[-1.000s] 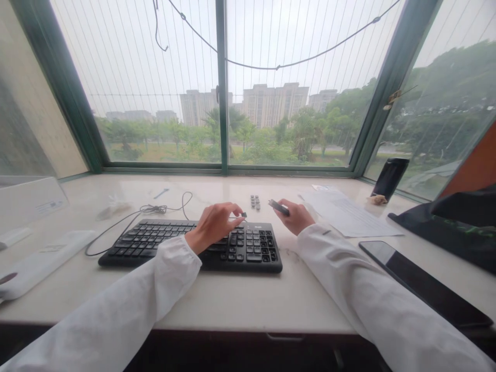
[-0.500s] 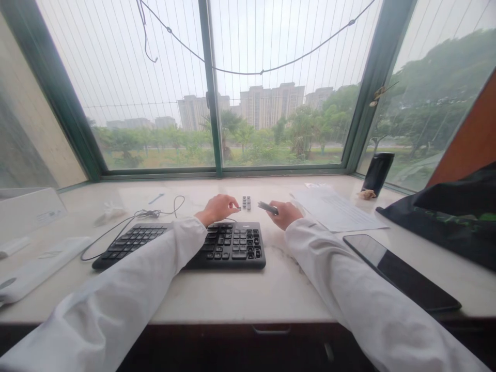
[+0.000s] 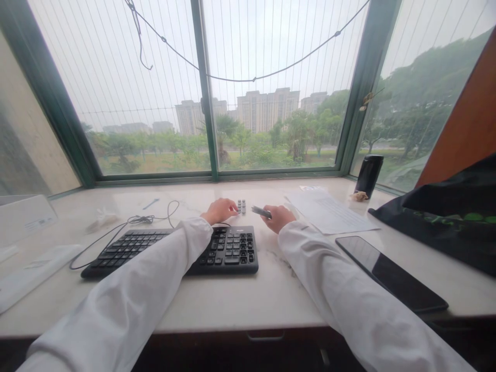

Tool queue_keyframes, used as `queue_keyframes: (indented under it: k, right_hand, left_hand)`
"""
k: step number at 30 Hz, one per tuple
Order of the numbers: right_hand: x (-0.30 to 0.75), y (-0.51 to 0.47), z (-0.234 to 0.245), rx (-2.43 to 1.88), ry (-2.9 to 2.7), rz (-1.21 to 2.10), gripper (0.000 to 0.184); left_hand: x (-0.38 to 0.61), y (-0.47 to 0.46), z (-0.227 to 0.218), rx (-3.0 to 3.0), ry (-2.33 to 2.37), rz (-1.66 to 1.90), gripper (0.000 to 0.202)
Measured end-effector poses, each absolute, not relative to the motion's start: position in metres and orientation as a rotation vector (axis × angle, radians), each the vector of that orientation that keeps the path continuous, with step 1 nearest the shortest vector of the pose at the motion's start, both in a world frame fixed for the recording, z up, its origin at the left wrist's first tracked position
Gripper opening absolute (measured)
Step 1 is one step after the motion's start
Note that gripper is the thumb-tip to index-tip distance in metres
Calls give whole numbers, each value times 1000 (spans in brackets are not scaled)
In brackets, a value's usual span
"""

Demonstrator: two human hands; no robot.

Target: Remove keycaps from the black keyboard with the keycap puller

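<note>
My left hand (image 3: 220, 211) reaches beyond the keyboard, thumb and fingers pinched together at a keycap beside the small group of grey keycaps (image 3: 243, 206) on the tabletop. The fingers partly hide these keycaps. Just to the right, my right hand (image 3: 279, 218) is wrapped round a slim dark tool (image 3: 262, 212), its narrow end pointing left towards the keycaps; its exact kind is unclear. The black keyboard (image 3: 232, 261) lies below, with bare key sockets showing along the right columns of its number pad. My left sleeve covers its middle.
Printed paper sheets (image 3: 329, 209) and a black phone (image 3: 391, 274) lie to the right, near a dark bag (image 3: 437, 217) and a black cylinder (image 3: 369, 175). The keyboard's cable (image 3: 141, 219) coils at the left, near white boxes (image 3: 23, 219). A window stands behind the table.
The view has shifted slightly. My left hand has moved a little closer to the group of keycaps, its fingertips now right against it. My right hand still holds the slim dark tool.
</note>
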State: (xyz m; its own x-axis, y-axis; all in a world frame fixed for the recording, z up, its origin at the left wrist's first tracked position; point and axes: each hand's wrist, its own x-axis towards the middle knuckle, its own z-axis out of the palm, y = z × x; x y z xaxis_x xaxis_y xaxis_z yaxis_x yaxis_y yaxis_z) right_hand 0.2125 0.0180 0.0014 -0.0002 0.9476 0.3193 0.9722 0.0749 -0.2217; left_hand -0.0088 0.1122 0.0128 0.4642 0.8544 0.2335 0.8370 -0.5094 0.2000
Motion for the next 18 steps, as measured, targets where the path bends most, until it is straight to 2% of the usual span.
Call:
queue_keyframes:
  k: [18]
  right_hand:
    - [210,15,3,-1890,-2021,-41,21]
  left_hand:
    - [-2,114,10,2645,1544,471,24]
